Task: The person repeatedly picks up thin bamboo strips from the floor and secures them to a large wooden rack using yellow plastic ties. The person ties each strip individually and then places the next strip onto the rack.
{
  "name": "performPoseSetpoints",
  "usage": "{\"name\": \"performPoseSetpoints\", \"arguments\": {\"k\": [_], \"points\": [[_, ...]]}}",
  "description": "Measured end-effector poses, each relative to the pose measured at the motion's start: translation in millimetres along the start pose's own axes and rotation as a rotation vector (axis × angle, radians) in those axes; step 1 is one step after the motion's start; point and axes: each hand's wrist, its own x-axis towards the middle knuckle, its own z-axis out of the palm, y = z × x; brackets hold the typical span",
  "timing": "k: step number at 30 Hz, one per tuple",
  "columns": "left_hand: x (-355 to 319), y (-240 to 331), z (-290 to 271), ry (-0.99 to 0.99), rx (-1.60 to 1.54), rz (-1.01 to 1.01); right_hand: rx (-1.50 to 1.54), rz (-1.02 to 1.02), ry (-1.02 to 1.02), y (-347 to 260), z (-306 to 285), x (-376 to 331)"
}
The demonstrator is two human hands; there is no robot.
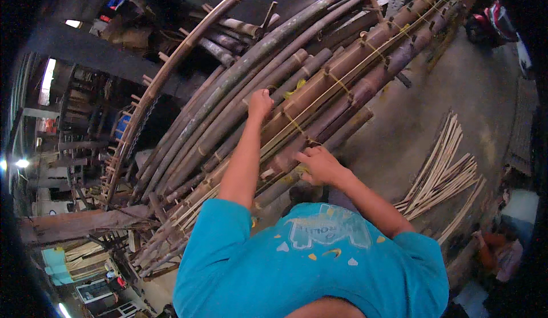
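Long brown bamboo poles [342,67] run diagonally in front of me, bound side by side with a purplish-brown bamboo pole [365,89] by yellow ties [295,123]. My left hand [261,104] is closed in a fist above the far side of the poles; whatever its fingers hold is hidden. A bunch of bright yellow strands [294,89] lies just to its right. On the near side, my right hand [321,164] curls its fingers against the purplish pole, close to the end of one tie. What sits between those fingers is too small to make out.
Beyond the bound poles lie several thick bamboo poles [228,92] and a curved ladder-like frame [149,98] with short pegs. Split bamboo strips [442,172] lie on the floor at right. A red motorbike [495,24] stands far right; another person [502,249] is at lower right.
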Motion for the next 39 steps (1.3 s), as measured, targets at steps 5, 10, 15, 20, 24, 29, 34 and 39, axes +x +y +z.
{"name": "performPoseSetpoints", "arguments": {"k": [5, 10, 15, 20, 24, 29, 34, 39], "points": [[-93, -32, -93, 0.100, 0.165, 0.124, 0.535, -0.038, -0.044, -55, 70, 1], [-199, -86, -99, -0.134, 0.292, 0.169, 1.262, 0.302, 0.515, -98, 125, 41], [-211, -78, -76, 0.015, 0.129, 0.148, 1.202, 0.264, 0.881, -152, 133, 119], [-210, -95, -67, 0.043, 0.114, 0.066, 0.085, 0.135, -0.150, -145, 59, 199], [-208, -69, -92, -0.095, 0.081, -0.019, -0.312, 0.158, -0.077, -98, 44, 209], [-195, -147, -64, 0.015, 0.232, 0.185, 0.657, -0.145, -0.203, -131, 14, 169], [-202, -87, -79, 0.067, 0.127, 0.160, 0.317, -0.332, 0.082, -87, 119, 37], [-130, -48, -124, 0.077, -0.477, 0.102, 0.199, -0.215, -0.069, -110, 89, 34]]}}
